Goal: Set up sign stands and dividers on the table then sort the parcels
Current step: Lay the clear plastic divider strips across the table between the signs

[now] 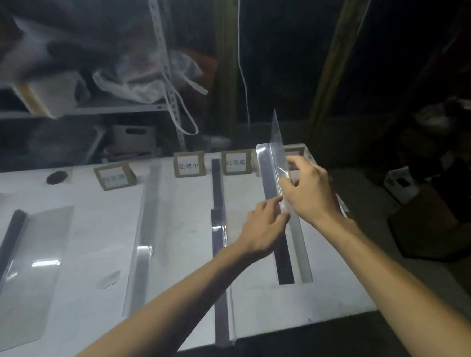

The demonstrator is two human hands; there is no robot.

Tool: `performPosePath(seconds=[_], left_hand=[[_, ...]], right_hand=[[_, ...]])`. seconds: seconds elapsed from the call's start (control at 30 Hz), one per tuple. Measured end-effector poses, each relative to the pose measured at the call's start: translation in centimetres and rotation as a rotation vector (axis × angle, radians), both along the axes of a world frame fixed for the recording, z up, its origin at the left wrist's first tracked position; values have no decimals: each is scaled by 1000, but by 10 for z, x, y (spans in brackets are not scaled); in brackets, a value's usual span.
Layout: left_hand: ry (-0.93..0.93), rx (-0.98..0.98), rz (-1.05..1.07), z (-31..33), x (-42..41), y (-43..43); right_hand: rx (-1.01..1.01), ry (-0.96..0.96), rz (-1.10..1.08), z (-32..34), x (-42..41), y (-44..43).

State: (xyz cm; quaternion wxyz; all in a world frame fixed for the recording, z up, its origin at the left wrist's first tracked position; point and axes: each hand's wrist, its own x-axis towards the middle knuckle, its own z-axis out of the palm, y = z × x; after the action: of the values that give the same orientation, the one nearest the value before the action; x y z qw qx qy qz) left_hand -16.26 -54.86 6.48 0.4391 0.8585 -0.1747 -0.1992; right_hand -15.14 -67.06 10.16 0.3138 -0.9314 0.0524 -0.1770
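Observation:
A clear plastic divider (279, 145) stands upright along the right part of the white table (181, 209). My right hand (309, 193) pinches its upper edge. My left hand (262, 229) presses flat-fingered against the divider's base strip (285, 261). Three cardboard sign stands with white labels (115, 176), (189, 164), (236, 163) line the far edge. A fourth stand (296, 151) is partly hidden behind the divider. Other clear dividers stand at the middle (221, 262) and centre-left (146, 233), and one lies at the far left (27, 268).
A dark round object (57, 177) rests near the table's far left. Behind the table a metal shelf (73, 111) holds plastic bags and boxes. Dark boxes (437, 207) stand on the floor to the right. The table's right edge is close to my right hand.

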Motion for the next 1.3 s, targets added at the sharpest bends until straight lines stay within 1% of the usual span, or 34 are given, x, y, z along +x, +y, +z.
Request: performPosePath(seconds=[0.2,0.4,0.5,0.63,0.73,0.8,0.97,1.07,1.17,1.23,1.3], left_hand=[[102,138,22,-49,84,-45],[166,224,43,-103,150,-63],[132,366,-36,-130,168,-72],[52,552,-154,-146,183,-81],[-8,622,-189,-149,192,-86],[-4,633,-171,-153,196,-88],[9,618,-103,-157,192,-95],[29,562,-46,-155,186,-101],[77,467,35,-145,185,-102],[112,410,77,-133,185,-99],[104,356,108,-118,184,-94]], right_hand=[[29,125,5,-39,77,-40],[42,241,24,-90,144,-56],[13,282,21,-110,167,-64],[14,398,66,-130,190,-79],[17,443,81,-135,201,-88],[8,450,90,-136,206,-91],[47,540,149,-135,208,-97],[65,545,166,-129,204,-102],[1,493,158,-118,197,-105],[-79,420,162,-106,190,-105],[-124,331,182,-93,184,-102]])
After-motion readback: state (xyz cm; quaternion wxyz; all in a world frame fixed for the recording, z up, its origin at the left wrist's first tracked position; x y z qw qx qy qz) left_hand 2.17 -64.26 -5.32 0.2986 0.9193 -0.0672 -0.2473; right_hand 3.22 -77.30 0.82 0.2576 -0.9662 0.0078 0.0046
